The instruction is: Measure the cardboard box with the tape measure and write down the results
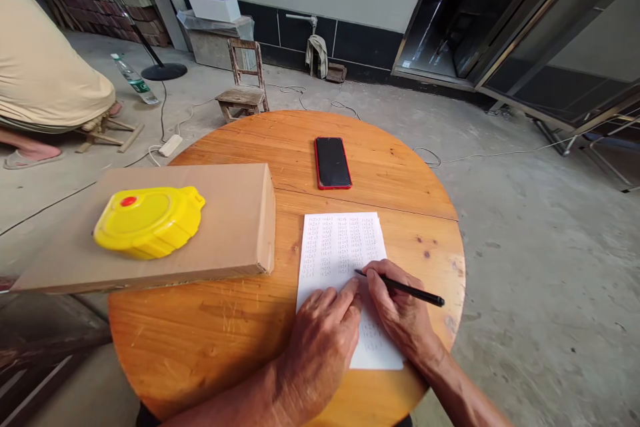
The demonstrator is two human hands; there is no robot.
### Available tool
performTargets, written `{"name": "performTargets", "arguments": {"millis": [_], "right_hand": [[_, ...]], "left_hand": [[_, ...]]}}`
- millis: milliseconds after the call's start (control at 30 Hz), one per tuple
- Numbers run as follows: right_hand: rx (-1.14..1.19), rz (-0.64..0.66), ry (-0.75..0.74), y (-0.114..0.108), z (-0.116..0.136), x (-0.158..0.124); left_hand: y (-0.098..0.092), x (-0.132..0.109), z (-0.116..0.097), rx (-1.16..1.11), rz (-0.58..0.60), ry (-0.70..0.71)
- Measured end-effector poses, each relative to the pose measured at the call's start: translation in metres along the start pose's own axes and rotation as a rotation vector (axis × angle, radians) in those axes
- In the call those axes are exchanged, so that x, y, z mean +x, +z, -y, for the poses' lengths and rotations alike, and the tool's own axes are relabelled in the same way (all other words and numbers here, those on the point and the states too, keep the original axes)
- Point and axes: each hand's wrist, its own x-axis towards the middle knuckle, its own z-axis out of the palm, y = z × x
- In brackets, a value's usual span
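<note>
A white sheet of paper (313,287) lies near the front of the round wooden table, covered in columns of small handwritten characters. My right hand (403,310) pinches a black pen (415,291), its tip touching the sheet just right of the middle columns. Flat across the sheet's lower left part rests my left hand (323,340), holding nothing, its fingertips close to the pen tip. Both hands and forearms hide part of the lower writing.
On the round table (210,340) a phone in a red case (333,163) lies beyond the paper. A cardboard box (240,213) overhangs the left edge, bearing a yellow plastic case (150,220). A small wooden chair (245,83) stands behind. At far left sits another person (45,60).
</note>
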Motion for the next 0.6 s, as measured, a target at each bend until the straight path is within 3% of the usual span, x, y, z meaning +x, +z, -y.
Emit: {"name": "performTargets", "arguments": {"millis": [600], "right_hand": [[0.066, -0.066, 0.052, -0.0012, -0.0010, -0.0018]], "left_hand": [[0.0037, 0.0006, 0.0022, 0.002, -0.032, 0.011]]}}
